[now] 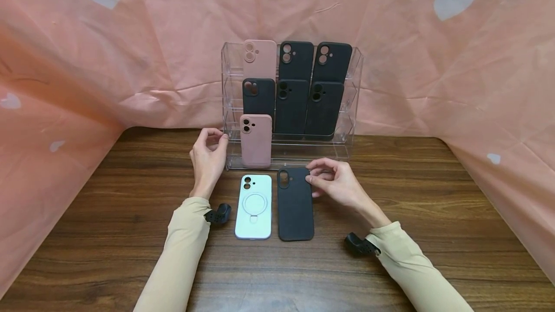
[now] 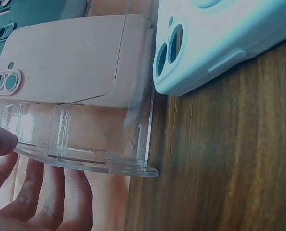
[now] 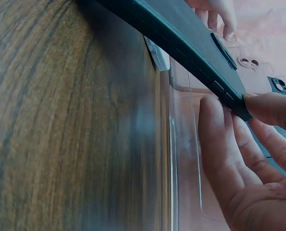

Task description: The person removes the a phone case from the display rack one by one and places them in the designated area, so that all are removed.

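My right hand point(image 1: 336, 182) pinches the upper right corner of a black phone case point(image 1: 296, 211) between thumb and fingers. In the right wrist view that case point(image 3: 191, 43) is tilted, its gripped corner raised off the table. My left hand point(image 1: 208, 158) holds the left side edge of a clear tiered display rack point(image 1: 303, 152), thumb in front and fingers behind. A white phone case point(image 1: 253, 225) with a ring on its back lies left of the black one. On the rack's lowest tier stands a pink phone case point(image 1: 256, 143), near my left hand.
Higher tiers hold another pink case point(image 1: 262, 61) and several dark cases point(image 1: 291, 110). The rack stands at the back of a brown wooden table point(image 1: 416, 273). Pink cloth point(image 1: 182, 52) with white hearts hangs behind and along both sides.
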`<control>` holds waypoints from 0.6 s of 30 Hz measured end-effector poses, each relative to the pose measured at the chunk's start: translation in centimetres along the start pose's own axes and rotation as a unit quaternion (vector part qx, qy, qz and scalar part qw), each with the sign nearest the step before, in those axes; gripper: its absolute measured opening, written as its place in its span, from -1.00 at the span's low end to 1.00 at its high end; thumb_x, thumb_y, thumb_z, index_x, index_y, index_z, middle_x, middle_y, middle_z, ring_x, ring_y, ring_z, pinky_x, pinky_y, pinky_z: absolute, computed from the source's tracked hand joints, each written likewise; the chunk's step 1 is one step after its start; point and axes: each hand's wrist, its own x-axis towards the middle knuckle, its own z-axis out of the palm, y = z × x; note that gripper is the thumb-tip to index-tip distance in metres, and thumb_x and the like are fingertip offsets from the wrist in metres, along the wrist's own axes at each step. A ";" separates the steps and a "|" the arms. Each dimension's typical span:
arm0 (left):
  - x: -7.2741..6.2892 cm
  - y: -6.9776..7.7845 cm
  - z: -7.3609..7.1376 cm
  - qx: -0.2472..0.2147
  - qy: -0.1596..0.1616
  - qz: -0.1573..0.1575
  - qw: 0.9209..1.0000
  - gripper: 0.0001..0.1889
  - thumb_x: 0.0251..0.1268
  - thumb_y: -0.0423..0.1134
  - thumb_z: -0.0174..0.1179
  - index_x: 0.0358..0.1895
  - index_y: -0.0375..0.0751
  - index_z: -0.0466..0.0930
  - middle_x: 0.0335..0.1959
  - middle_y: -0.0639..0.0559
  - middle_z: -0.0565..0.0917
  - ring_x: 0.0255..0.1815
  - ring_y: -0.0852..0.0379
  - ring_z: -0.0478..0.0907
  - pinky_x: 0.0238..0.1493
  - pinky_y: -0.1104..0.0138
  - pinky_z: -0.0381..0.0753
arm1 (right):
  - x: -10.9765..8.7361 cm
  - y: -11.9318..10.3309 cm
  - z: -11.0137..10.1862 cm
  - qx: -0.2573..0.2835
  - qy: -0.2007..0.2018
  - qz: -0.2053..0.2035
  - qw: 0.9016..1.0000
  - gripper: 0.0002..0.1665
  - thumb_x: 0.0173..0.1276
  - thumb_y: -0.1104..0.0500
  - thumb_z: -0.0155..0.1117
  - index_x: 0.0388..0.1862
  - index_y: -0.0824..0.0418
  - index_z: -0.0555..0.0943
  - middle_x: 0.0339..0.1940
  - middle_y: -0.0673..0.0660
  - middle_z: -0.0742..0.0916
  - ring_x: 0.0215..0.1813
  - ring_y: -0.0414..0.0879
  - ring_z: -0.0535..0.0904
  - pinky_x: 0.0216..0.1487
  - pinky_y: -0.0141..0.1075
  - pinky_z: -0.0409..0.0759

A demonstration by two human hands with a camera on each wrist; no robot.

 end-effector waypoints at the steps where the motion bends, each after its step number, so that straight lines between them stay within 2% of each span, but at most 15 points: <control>1: 0.0 0.0 0.0 0.002 0.000 0.001 1.000 -0.85 0.37 -0.13 0.25 -0.12 -0.09 0.62 -0.10 -0.09 0.80 -0.16 -0.05 0.79 -0.06 0.31 0.58 | 0.0 0.0 0.0 -0.003 0.000 0.000 1.000 -0.65 0.36 0.40 0.34 0.11 0.42 0.59 -0.20 0.21 0.71 -0.33 -0.23 0.74 -0.30 -0.01 0.77; 10: 0.0 0.0 -0.1 0.002 -0.003 0.007 1.000 -0.85 0.38 -0.13 0.26 -0.12 -0.08 0.62 -0.12 -0.09 0.80 -0.18 -0.01 0.79 -0.09 0.30 0.57 | 0.0 0.3 0.2 0.004 -0.017 0.012 1.000 -0.63 0.38 0.39 0.32 0.14 0.42 0.57 -0.18 0.24 0.69 -0.30 -0.24 0.72 -0.26 -0.03 0.77; 18: 0.0 -0.1 0.0 0.006 -0.001 0.009 1.000 -0.85 0.39 -0.13 0.25 -0.11 -0.09 0.63 -0.11 -0.07 0.80 -0.17 0.01 0.79 -0.08 0.30 0.59 | 0.3 0.5 0.4 0.007 -0.013 0.022 1.000 -0.64 0.38 0.40 0.31 0.14 0.44 0.56 -0.18 0.22 0.68 -0.33 -0.24 0.72 -0.27 -0.07 0.78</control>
